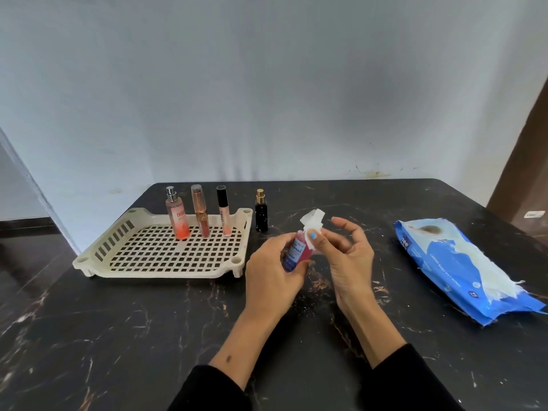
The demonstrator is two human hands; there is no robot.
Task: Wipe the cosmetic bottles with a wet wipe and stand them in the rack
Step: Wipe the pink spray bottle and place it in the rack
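Dark marbled table [118, 336] w/ pale veins, plain grey-blue wall behind, brown door edge far right. From my remote seat: left hand [274, 272] is curled round the lower body of a small red bottle [298, 252], held tilted above the table just right of the rack [166, 253]. Right hand [347, 256] pinches a wipe [312, 222] against the bottle's top w/ thumb and forefinger; other fingers loosely spread. Bottle looks light and rigid, prob plastic w/ a glossy label, so I'd expect it to go slick once wet. Best hold, I think, is round the mid-body where the left hand has it, leaving cap and shoulder free for the wipe. Wipe is soft, limp and bunches easily. Rack is a cream perforated tray; three items stand upright along its far row: pink spray [177, 216], rose tube [201, 212], clear tube [224, 212]. They're tall and narrow and would tip if bumped. Black bottle [261, 215] w/ gold cap stands on the table just beside the rack's far right corner, not in it. Blue pack [462, 271] lies well right, a wipe trailing from its opening.
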